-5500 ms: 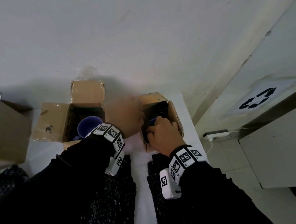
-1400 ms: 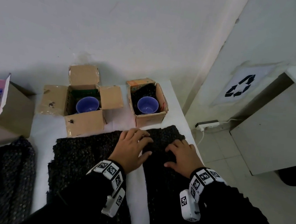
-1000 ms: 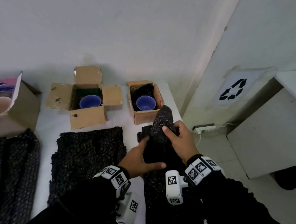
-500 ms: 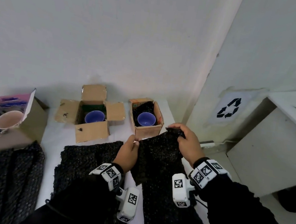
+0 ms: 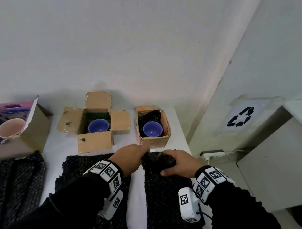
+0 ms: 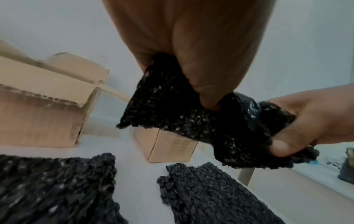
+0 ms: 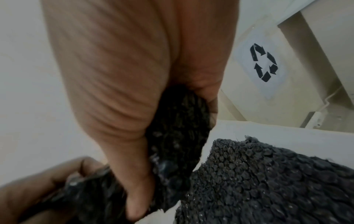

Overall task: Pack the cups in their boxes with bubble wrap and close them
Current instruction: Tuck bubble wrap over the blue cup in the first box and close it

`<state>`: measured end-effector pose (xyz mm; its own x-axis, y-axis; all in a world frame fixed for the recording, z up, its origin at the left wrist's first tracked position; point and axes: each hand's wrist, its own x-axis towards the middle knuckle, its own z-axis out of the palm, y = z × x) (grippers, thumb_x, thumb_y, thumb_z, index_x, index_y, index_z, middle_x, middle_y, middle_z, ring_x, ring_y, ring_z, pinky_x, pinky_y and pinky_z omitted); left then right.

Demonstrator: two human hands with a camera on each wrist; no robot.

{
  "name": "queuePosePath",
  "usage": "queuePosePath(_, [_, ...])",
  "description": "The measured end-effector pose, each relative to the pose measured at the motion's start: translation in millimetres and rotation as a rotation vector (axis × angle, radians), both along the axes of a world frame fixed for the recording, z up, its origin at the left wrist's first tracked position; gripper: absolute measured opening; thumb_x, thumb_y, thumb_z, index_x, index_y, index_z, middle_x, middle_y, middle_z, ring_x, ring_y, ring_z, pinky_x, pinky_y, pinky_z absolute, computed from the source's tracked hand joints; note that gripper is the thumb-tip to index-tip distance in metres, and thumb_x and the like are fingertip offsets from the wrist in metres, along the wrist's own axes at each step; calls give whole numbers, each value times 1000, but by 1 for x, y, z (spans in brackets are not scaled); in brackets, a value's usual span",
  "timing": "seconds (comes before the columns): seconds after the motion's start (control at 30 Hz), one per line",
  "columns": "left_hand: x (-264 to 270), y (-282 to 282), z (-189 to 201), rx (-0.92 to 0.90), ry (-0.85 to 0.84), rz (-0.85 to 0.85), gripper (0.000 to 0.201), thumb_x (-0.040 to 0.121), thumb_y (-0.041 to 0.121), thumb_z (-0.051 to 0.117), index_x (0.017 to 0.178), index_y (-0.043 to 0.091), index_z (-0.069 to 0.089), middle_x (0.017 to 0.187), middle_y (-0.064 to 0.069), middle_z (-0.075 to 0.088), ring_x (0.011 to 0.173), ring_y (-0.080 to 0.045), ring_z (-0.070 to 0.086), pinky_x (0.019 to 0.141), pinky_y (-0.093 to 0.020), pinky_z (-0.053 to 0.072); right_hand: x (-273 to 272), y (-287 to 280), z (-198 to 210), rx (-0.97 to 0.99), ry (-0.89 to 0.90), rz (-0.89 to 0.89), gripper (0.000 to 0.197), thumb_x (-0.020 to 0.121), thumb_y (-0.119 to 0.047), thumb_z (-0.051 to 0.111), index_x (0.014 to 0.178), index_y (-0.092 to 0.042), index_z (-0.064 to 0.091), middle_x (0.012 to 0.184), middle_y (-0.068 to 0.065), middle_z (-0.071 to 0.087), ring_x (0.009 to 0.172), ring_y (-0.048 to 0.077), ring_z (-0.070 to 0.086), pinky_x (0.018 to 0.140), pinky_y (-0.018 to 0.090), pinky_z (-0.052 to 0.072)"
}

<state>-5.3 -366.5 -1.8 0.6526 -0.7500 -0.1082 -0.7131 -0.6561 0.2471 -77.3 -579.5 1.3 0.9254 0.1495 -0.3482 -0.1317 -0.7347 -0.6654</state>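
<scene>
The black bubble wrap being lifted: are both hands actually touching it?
Touching. In the left wrist view the left hand pinches the black bubble wrap at one end while the right hand grips its other end, thumb pressed into it.

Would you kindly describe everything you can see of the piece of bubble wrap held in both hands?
The piece of bubble wrap is black, glossy and pebbled. It is bunched and folded. The left hand pinches one end and the right hand grips the other, thumb beneath. It hangs above the white table, just in front of the right cardboard box, over another black sheet lying flat.
</scene>
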Motion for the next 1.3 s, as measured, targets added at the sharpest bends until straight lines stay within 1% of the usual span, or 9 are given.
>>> queuePosePath(0.13, [7,-1,-2,3,11,-10,23,93,17,45,116,15,37,90,-9,65,80,-31,61,65,-38,44,11,5,-2,-175,-11,36,24,88,-22,61,109,-10,61,104,4,54,101,22,54,86,30,42])
queuePosePath(0.3, [16,2,-2,-180,53,-82,57,92,67,22,127,29,46,112,4,61,98,-15,58,81,-36,50,23,0,-4,-103,-20,-58,20,94,-14,46,113,-17,46,110,10,57,96,22,52,76,28,34])
queuePosePath(0.5, [35,-10,-2,-323,2,11,32,93,25,47,124,21,53,108,-1,52,85,-19,55,72,-34,48,44,-14,-7,110,8,-160,57,77,-73,43,119,-35,53,121,-3,62,111,17,56,100,40,40])
queuePosePath(0.6, [41,-16,-2,-433,36,127,29,89,18,58,116,20,49,113,0,52,77,-21,59,64,-37,51,66,-27,-2,100,-158,-200,34,88,-48,34,95,-26,59,97,3,62,94,18,56,88,40,42])
queuePosePath(0.7, [49,-30,-6,-509,-2,108,26,85,10,63,110,16,59,106,-2,55,77,-24,59,62,-31,48,89,-43,3,-71,-305,-243,22,86,-21,48,105,-27,57,93,5,61,91,25,55,79,38,45])
queuePosePath(0.87, [58,-55,-30,-371,-42,0,55,76,-9,63,127,11,58,113,-9,59,94,-28,57,83,-40,52,126,-48,4,-297,-523,-354,27,80,-5,60,97,-26,58,90,-1,62,93,24,45,78,41,44])
queuePosePath(0.97, [60,-62,-35,-276,119,-13,70,80,-9,52,145,13,37,129,-13,54,117,-30,47,100,-40,42,144,-44,2,-299,-661,-281,31,73,7,62,84,-22,65,96,2,57,93,25,42,80,42,45])
queuePosePath(1.17, [68,-66,-55,-298,-38,-54,37,95,33,38,118,18,64,108,-2,63,96,-27,52,75,-39,46,168,-30,-15,-476,-639,-62,16,74,-7,63,71,-21,69,90,5,49,83,28,46,66,41,45])
queuePosePath(1.3, [69,-63,-63,-293,-220,-47,32,90,32,42,111,27,67,105,3,58,89,-23,50,67,-34,38,171,-25,-27,-599,-555,124,32,79,-27,41,74,-17,71,85,1,60,85,25,50,70,39,44])
